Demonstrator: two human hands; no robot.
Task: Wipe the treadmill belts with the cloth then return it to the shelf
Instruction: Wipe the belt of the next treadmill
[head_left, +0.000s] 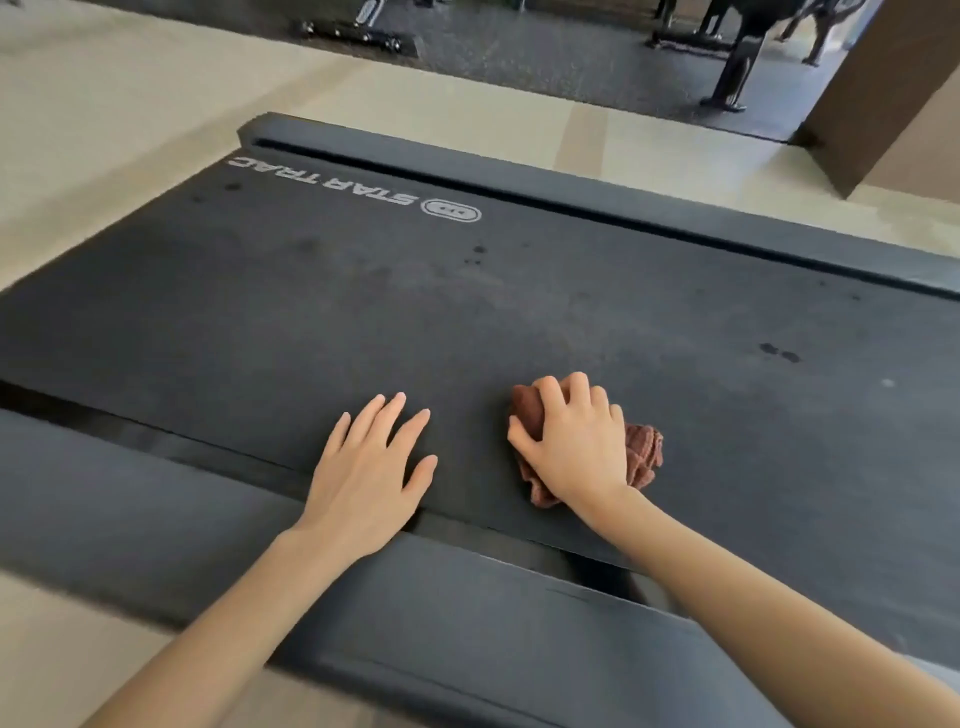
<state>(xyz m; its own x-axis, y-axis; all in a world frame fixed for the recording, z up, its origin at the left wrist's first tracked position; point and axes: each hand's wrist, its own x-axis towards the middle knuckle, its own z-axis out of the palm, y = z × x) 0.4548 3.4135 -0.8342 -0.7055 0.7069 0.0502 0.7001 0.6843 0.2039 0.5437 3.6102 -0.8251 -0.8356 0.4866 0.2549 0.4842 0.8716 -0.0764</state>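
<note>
Belt: we lean over a dark Star Trac treadmill belt (467, 312), its white logo toward 11 o'clock and a few dark spots scattered on it.
Cloth: our brown cloth (644, 452) lies bunched on the belt at about 5 o'clock from the belt's middle.
Right hand: our right hand (571, 441) presses on the cloth, fingers curled round its folds.
Left hand: our left hand (369, 467) rests flat on the belt at 9 o'clock of the cloth, fingers straight and spread, apart from it.
Side rail: the grey side rail (156, 493) runs under both wrists.
Beyond: pale floor (156, 78), black machine bases at 12 o'clock.
</note>
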